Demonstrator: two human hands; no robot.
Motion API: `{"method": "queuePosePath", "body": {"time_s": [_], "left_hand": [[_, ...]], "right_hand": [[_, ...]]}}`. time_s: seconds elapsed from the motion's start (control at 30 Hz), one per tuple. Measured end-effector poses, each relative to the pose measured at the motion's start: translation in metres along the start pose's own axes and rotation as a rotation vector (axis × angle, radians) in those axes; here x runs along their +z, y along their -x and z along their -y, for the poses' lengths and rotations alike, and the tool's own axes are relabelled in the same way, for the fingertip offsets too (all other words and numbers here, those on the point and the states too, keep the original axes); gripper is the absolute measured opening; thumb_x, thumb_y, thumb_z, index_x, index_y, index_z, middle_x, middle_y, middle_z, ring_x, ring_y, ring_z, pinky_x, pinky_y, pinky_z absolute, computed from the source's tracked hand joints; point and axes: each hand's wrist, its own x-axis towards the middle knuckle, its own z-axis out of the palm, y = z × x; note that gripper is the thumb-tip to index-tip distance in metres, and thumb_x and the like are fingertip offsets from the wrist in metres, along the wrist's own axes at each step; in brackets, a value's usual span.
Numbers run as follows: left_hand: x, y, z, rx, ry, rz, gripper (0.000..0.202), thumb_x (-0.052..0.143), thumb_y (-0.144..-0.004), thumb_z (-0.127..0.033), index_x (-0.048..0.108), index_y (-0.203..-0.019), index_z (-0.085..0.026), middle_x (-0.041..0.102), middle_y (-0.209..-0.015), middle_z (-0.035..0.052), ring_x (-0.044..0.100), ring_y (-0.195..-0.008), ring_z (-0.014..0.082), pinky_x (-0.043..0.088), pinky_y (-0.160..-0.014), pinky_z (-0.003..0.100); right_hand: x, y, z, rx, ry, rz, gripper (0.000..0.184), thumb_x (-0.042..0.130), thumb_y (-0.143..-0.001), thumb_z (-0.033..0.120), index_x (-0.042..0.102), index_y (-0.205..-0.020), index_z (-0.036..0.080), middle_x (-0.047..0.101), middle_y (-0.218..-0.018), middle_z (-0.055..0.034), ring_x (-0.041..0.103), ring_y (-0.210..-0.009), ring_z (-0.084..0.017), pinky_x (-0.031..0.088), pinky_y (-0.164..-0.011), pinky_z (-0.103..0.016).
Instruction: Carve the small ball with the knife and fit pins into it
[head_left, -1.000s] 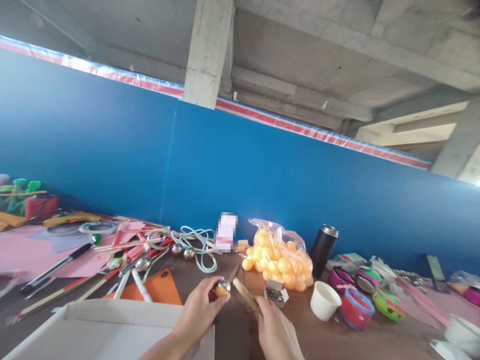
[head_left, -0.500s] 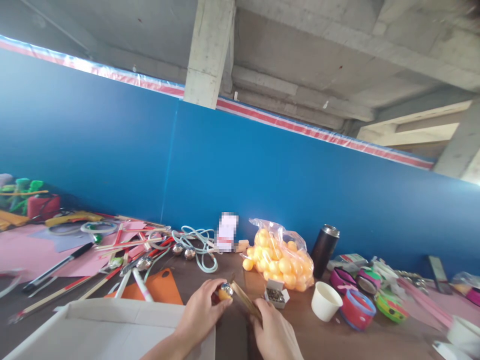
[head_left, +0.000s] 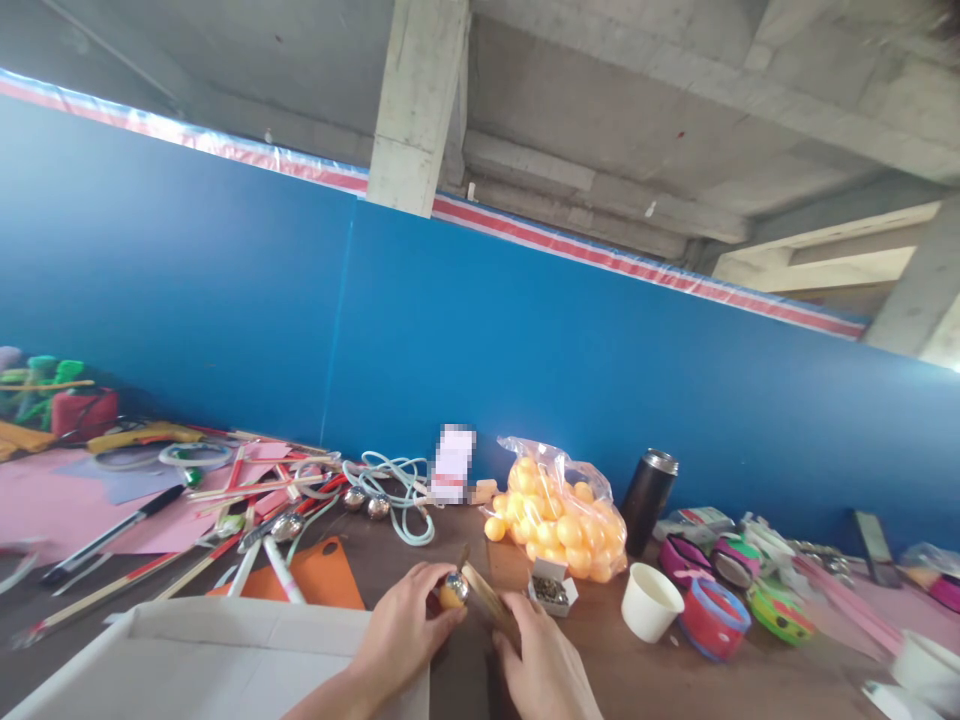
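Note:
Between the thumb and fingers of my left hand (head_left: 409, 622) is a small ball (head_left: 453, 590), shiny silver above and orange-yellow below. My right hand (head_left: 546, 660) is closed around a light wooden stick (head_left: 486, 597), whose far end points toward the ball. A thin dark tip shows by that end; I cannot tell whether stick and ball touch. Just beyond my right hand stands a small open box (head_left: 553, 590) of tiny metal pieces. Behind it lies a clear plastic bag (head_left: 559, 515) of orange balls.
A white tray or box lid (head_left: 247, 650) lies at the left front. Sticks, cords and silver bells (head_left: 379, 507) clutter the left. A white paper cup (head_left: 651, 602), a black bottle (head_left: 651, 503) and colourful felt bands (head_left: 715, 617) stand to the right. A blue partition (head_left: 480, 330) rises behind.
My left hand has turned the ball slightly, and it sits a little lower. The stick in my right hand has shifted slightly left. Everything else stays put.

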Motion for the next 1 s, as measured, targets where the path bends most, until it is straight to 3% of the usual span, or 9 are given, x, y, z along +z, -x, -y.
{"method": "queuePosePath", "body": {"time_s": [0.3,0.67,0.83,1.0], "left_hand": [[0.0012,0.0004,-0.0012,-0.006,-0.045,0.025,0.036,0.058,-0.068,-0.028,0.059,-0.103,-0.029,0.063,-0.101,-0.001,0.057,-0.091,0.0145,0.04,-0.079,0.023],[0.0028,0.0018,-0.0041,0.007,-0.106,0.062,0.036,0.058,-0.066,-0.023,0.059,-0.101,-0.03,0.063,-0.099,-0.0008,0.057,-0.09,0.0149,0.04,-0.079,0.023],[0.003,0.003,-0.0043,0.012,-0.135,0.09,0.037,0.059,-0.064,-0.023,0.059,-0.1,-0.031,0.063,-0.097,-0.001,0.058,-0.087,0.0159,0.04,-0.077,0.024],[0.0006,0.0037,-0.0056,0.039,-0.121,0.089,0.037,0.059,-0.065,-0.023,0.059,-0.101,-0.033,0.062,-0.099,-0.0015,0.057,-0.088,0.016,0.04,-0.078,0.025]], "right_hand": [[0.0031,-0.0012,-0.0026,-0.007,-0.028,-0.008,0.029,0.046,-0.079,0.021,0.053,-0.106,0.028,0.063,-0.1,-0.0028,0.06,-0.092,-0.019,0.043,-0.072,-0.023],[0.0071,-0.0013,0.0004,-0.085,-0.172,-0.14,0.028,0.042,-0.078,0.015,0.055,-0.101,0.024,0.061,-0.097,-0.0035,0.058,-0.092,-0.017,0.043,-0.079,-0.023],[0.007,-0.0012,0.0023,-0.088,-0.164,-0.102,0.029,0.043,-0.077,0.014,0.056,-0.101,0.023,0.062,-0.097,-0.0037,0.058,-0.092,-0.017,0.043,-0.08,-0.023],[0.0013,0.0013,0.007,-0.08,-0.115,0.035,0.024,0.046,-0.075,0.017,0.056,-0.095,0.026,0.062,-0.093,-0.0013,0.059,-0.087,-0.017,0.042,-0.074,-0.022]]}}
